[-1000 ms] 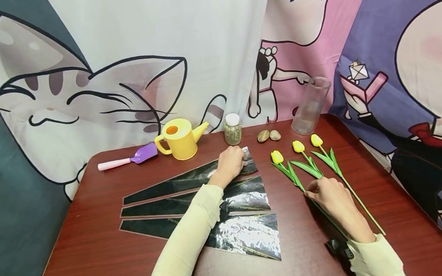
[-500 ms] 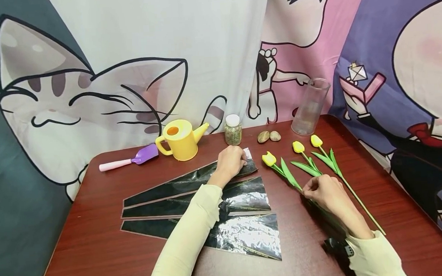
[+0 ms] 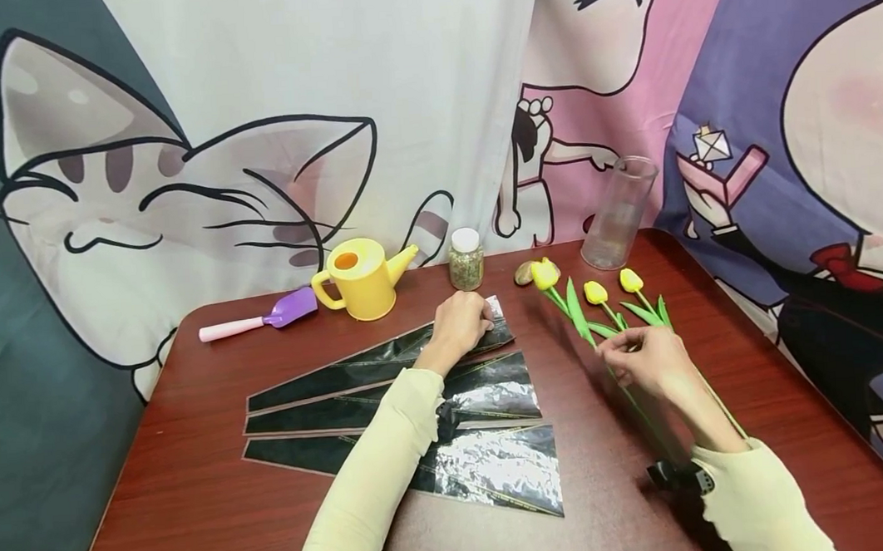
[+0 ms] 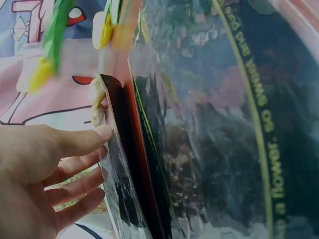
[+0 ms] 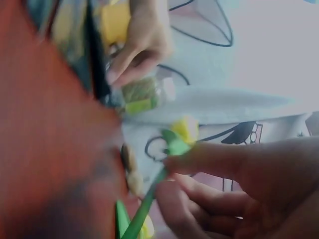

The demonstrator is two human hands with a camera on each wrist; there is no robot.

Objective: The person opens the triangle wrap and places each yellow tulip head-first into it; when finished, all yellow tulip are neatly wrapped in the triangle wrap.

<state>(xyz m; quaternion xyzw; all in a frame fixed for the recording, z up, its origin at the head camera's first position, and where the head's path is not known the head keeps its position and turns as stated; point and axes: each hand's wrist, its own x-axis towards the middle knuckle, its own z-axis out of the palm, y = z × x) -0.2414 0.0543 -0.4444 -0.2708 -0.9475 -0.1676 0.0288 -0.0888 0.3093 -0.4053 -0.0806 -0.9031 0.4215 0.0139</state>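
Observation:
My right hand (image 3: 625,349) pinches the green stem of a yellow tulip (image 3: 544,274) and holds it tilted above the table, bloom up and to the left. In the right wrist view, the fingertips (image 5: 172,174) pinch the stem just below the bloom (image 5: 185,128). My left hand (image 3: 462,320) rests on the wide end of the top black-and-clear wrapping sleeve (image 3: 386,357). In the left wrist view, thumb and fingers (image 4: 97,149) hold that sleeve's edge (image 4: 112,164). Two more tulips (image 3: 596,292) (image 3: 631,280) lie on the table beside my right hand.
Two other sleeves (image 3: 493,393) (image 3: 496,468) lie nearer me on the red-brown table (image 3: 199,504). Along the back stand a purple scoop (image 3: 260,318), a yellow watering can (image 3: 362,275), a small jar (image 3: 466,259), stones (image 3: 524,273) and a clear glass vase (image 3: 618,212).
My right hand has picked the left tulip up off the table and raised it, so its bloom has moved up and back. The left hand has stayed on the sleeve.

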